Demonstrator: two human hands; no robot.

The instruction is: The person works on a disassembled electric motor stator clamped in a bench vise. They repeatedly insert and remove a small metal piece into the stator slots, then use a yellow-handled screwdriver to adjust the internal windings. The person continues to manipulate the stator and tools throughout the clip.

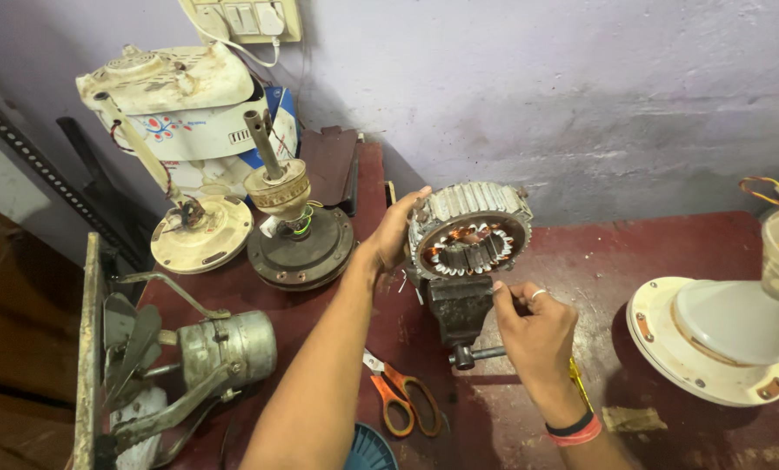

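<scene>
We see a motor stator (469,233), its copper windings facing us, clamped upright in a small bench vise (459,305) near the back edge of the dark red bench (668,252), about midway along it. Our left hand (398,231) cups the stator's left rim, fingers curled over its top. Our right hand (537,326) sits just right of the vise, fingertips pinched together beside the jaw; what they grip we cannot tell. Orange-handled scissors (404,399) lie toward the front edge, and a ceiling fan motor (298,235) stands near the back left corner.
</scene>
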